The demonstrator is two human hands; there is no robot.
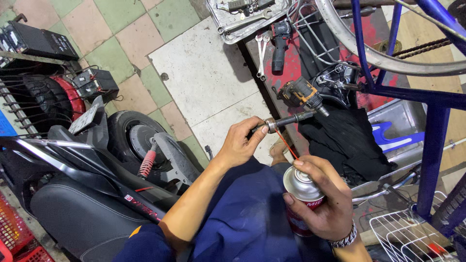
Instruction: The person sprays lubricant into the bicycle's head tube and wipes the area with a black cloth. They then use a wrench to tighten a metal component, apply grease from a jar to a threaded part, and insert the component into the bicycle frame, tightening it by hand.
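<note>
Up at the top of the floor, a grey metal tray (pixel 228 26) holds wrenches and small tools, and two more wrenches (pixel 262 56) lie just beside it next to a dark power tool (pixel 279 43). Lower right, a white wire basket (pixel 403 233) sits near the blue frame (pixel 432 140), what is in it too blurred to tell. Over the person's blue-clad lap, the left hand (pixel 240 143) has its fingers curled and pinching a short metal axle (pixel 286 120), a dark rod with a brighter collar near the thumb, held level and pointing toward a drill (pixel 301 94) on the ground. The right hand (pixel 323 204) is wrapped around a spray can (pixel 301 194), silver-topped with a red and white body, index finger pressed on the nozzle; its thin red straw (pixel 286 143) reaches up to the axle. A black scooter (pixel 97 184) stands to the left.
</note>
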